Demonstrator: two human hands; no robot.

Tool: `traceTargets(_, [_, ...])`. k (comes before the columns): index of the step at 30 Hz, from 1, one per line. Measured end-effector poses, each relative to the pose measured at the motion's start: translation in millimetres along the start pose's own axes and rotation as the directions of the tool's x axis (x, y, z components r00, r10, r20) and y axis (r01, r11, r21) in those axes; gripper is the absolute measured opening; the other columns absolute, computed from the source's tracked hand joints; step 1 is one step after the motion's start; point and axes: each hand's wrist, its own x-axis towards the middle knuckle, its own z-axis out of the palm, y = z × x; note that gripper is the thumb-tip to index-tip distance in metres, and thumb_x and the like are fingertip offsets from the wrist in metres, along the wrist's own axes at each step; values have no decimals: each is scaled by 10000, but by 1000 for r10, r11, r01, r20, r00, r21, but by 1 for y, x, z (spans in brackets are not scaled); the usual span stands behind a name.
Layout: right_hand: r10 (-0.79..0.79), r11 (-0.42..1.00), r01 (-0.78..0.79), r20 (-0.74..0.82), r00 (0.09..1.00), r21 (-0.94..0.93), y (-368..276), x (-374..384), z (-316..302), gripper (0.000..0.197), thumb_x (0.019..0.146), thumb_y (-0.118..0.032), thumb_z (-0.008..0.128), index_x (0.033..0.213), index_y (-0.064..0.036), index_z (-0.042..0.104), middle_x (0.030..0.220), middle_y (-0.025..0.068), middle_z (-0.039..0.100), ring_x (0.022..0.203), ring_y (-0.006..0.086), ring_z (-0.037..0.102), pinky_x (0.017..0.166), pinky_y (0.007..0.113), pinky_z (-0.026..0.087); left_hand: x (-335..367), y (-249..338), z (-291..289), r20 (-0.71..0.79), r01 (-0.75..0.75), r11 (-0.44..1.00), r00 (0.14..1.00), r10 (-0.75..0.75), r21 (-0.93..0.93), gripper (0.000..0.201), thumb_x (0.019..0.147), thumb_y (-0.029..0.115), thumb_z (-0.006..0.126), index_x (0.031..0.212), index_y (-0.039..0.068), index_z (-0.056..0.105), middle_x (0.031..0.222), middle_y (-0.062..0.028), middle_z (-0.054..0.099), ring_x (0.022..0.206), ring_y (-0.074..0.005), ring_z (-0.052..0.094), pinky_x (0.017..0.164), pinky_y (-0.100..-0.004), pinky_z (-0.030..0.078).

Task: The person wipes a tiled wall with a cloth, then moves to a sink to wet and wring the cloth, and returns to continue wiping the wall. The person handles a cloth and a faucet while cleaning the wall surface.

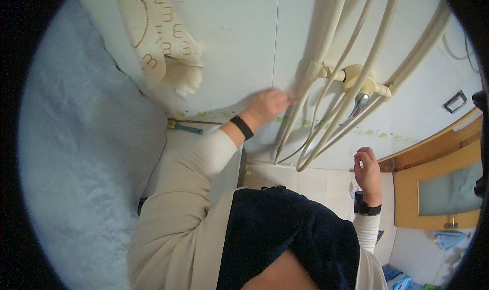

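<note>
My left hand (267, 105) is in front of the white wall, beside a cream pipe (300, 99). Its fingers are curled together and blurred at the tips, so anything inside them is hidden. Lower on the right, my right hand (369, 174) is raised with loosely bent fingers and a gap by the thumb. It holds nothing that I can see. Between and above the hands, a cream mixer valve (360, 78) with a silver lever (359, 105) joins the pipes. A pale hose (374, 50) hangs in a loop in front of it.
A cream towel (168, 40) with brown markings hangs at upper left, above a large grey-blue cover (86, 152). A blue-handled brush (186, 127) lies by the wall. Right of me are a wooden door (407, 203) with frosted glass and a blue cloth (448, 239).
</note>
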Motion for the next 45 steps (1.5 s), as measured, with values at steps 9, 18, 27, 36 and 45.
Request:
traceTargets(9, [57,998,-58,13,998,39,12,-21,-21,91,810,55,585,880,0,565,955,138,590,781,322,616,681,358,512,-87,-9,4,472,88,996,879,-69,-18,47,791,141,565,788,94,564,780,-63,553,772,-260,608,640,-380,521])
traceTargets(18, [4,1000,-5,33,999,22,11,-13,-6,106,806,65,586,886,8,545,951,146,577,796,344,605,680,367,506,36,-63,-99,-232,5,984,972,38,180,199,784,76,647,971,100,710,766,-21,601,703,-212,585,617,-326,500])
traceTargets(27, [-54,998,55,40,998,-37,-5,4,-14,84,813,46,584,876,1,552,957,147,584,834,363,607,701,392,504,-120,-41,-39,345,-61,998,938,45,34,71,752,130,620,822,114,624,788,-21,561,741,-209,569,647,-348,490])
traceTargets(36, [-17,999,19,85,996,-33,-18,5,-19,89,815,57,580,878,2,552,959,157,591,844,364,610,714,376,510,17,-86,-116,-251,71,956,968,3,284,256,796,69,648,1037,131,706,736,-21,600,653,-217,567,617,-335,473])
traceTargets(45, [-334,934,334,-16,942,125,-91,39,-9,174,753,94,628,887,-1,570,931,149,618,835,334,616,725,366,511,-79,-53,-63,110,-39,990,994,24,137,153,765,111,642,902,141,702,843,-26,613,796,-228,586,715,-363,495])
